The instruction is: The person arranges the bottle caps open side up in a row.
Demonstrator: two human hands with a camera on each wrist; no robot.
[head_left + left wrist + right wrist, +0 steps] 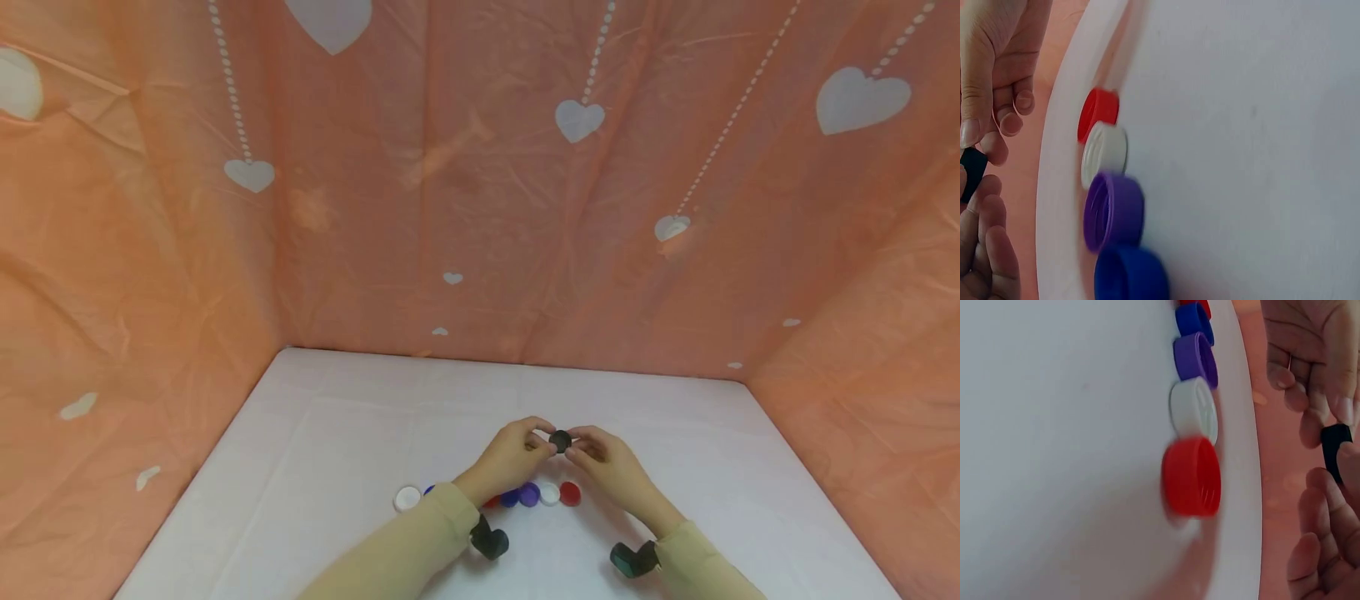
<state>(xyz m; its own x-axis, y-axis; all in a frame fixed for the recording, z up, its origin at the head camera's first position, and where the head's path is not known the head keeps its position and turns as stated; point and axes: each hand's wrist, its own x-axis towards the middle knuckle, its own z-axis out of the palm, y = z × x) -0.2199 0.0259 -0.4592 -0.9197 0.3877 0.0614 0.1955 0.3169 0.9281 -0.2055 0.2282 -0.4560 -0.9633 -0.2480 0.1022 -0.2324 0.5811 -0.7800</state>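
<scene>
A small black bottle cap (560,442) is held above the white table between both hands. My left hand (510,458) pinches it from the left with thumb and fingertips, while my right hand (613,468) pinches the opposite side. The right wrist view shows the dark cap (1335,450) edge-on between the two sets of fingertips. Below the hands, a row of caps lies on the table: a red cap (570,494), a white cap (550,494), a purple cap (529,494) and a blue cap (510,497). My left forearm hides part of this row.
At the row's left end lies another white cap (407,498), with a blue cap (430,489) partly showing beside it. The white table (360,400) is enclosed by orange cloth walls (465,208) with pale hearts. Black wrist devices (489,540) hang under both forearms.
</scene>
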